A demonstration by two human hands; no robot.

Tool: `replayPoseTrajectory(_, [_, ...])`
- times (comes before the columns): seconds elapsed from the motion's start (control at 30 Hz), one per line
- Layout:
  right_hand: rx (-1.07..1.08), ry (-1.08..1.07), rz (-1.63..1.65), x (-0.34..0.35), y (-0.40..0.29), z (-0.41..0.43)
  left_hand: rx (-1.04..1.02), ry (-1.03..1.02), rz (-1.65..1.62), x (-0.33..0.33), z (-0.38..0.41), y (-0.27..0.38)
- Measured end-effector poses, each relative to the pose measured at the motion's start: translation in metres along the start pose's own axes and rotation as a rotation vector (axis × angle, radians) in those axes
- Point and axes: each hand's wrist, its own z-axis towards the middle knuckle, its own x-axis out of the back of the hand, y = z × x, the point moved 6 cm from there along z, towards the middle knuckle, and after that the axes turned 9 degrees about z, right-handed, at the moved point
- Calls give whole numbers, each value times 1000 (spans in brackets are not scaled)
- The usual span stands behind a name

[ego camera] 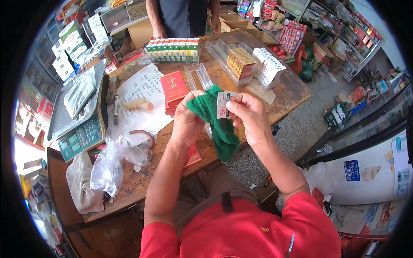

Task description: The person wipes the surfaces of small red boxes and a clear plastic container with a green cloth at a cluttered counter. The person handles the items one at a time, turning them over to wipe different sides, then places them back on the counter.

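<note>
My left hand (190,121) grips a green cloth (222,138), whose lower part hangs down past the desk's front edge. In my right hand (246,114) is a small white and green printed tag (222,105), pinched between thumb and fingers against the cloth. Just beyond my left hand stands a stack of red cigarette packs (174,88). An empty clear plastic tray (198,75) lies behind the cloth. Another red pack (193,157) lies on the desk beside my left forearm.
On the wooden desk (138,183) are a handwritten sheet (142,80), plastic bags (109,167), a grey cloth (82,183), and a scale (84,132). Farther back stand rows of green-white packs (174,50), gold packs (240,64) and white packs (267,66). A person (182,19) stands across the desk.
</note>
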Motion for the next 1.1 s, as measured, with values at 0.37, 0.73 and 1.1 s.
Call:
replayPoseTrajectory(0.37, [46, 172, -370, 82, 14, 39, -50, -248, -122, 2, -5, 27])
replayPoseTrajectory(0.73, [420, 89, -1179, 51, -8, 12, -157, -162, -219, 7, -11, 53])
replayPoseTrajectory(1.1, [453, -681, -1504, -22, 28, -17, -59, -6, 72, 14, -9, 41])
